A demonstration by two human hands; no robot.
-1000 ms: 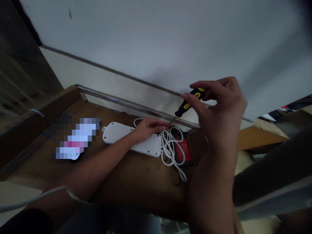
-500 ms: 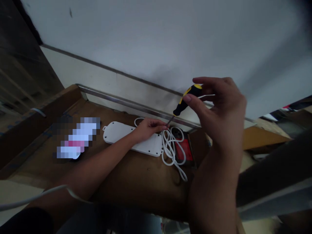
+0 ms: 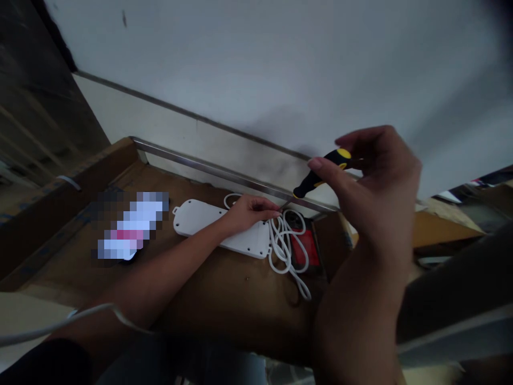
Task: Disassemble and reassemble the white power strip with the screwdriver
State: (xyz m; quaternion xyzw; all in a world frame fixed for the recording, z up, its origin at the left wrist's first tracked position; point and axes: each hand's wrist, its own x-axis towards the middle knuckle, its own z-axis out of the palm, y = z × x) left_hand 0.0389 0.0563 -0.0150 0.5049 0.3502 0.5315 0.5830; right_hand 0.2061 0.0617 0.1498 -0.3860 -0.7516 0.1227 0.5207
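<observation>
A white power strip [image 3: 200, 222] lies face down on a brown table [image 3: 224, 299], its white cord [image 3: 286, 246] coiled at its right end. My left hand [image 3: 250, 211] rests on the strip near that end, fingers pinched together at the tip of a screwdriver. My right hand [image 3: 372, 176] is closed on the black-and-yellow screwdriver [image 3: 320, 174], holding the handle by the fingertips; the shaft slants down left to the strip.
A red and black object [image 3: 306, 248] lies under the cord. A blurred-out item [image 3: 128, 232] sits left of the strip. A metal rail [image 3: 200, 168] runs along the table's far edge below a white wall. A white cable [image 3: 60, 323] crosses my left forearm.
My right hand and the screwdriver handle shifted slightly right and lower, with the fingers re-placed on the handle. My left hand stays on the strip.
</observation>
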